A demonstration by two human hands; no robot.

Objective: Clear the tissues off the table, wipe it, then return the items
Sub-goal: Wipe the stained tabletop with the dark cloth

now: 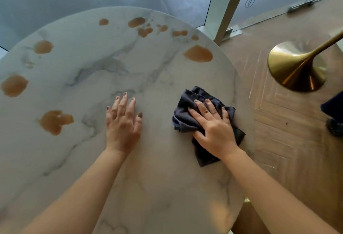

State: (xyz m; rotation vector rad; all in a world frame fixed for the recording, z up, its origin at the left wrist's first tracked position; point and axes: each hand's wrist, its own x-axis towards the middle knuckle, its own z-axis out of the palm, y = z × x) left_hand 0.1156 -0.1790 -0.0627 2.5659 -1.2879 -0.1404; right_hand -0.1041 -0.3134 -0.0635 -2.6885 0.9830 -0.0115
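Observation:
A round white marble table (92, 159) fills most of the view. Several brown liquid stains lie on it, the biggest at the far right (198, 53), others along the far edge and down the left side (55, 121). A dark crumpled cloth (185, 115) lies near the table's right edge. My right hand (213, 128) presses flat on the cloth with straight, spread fingers. My left hand (123, 120) rests flat on the bare marble to the left of the cloth, fingers straight. No tissues are in view.
A brass trumpet-shaped base (295, 66) of another table stands on the wooden floor to the right. A dark object (334, 115) sits at the right edge. Frosted glass panels and a pale door frame (228, 7) rise behind the table.

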